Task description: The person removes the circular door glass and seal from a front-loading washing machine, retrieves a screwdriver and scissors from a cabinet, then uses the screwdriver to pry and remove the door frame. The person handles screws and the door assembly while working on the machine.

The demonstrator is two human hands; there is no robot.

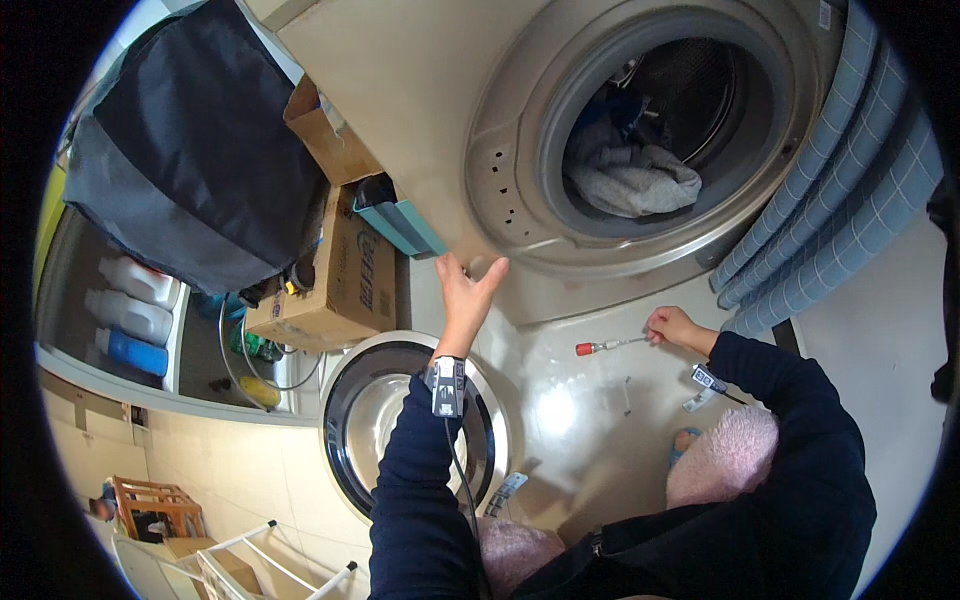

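Observation:
My left hand [468, 293] is raised with fingers spread, its tips touching the lower front edge of a beige front-loading washing machine [420, 110]. Below that hand the machine's round glass door [415, 430] hangs swung wide. Grey and blue laundry [632, 178] lies inside the drum. My right hand [674, 327] rests low on the shiny floor, fingers closed on the thin metal shaft of a red-handled screwdriver [600, 347] lying on the floor. Both arms wear dark sleeves with small wrist devices.
Cardboard boxes [335, 270] and a teal container [400, 225] stand left of the machine under a dark hanging bag [190, 150]. Detergent bottles [135, 310] sit on a low shelf. A blue tiled wall [840, 200] is right. Pink slippers [722, 455] cover my feet.

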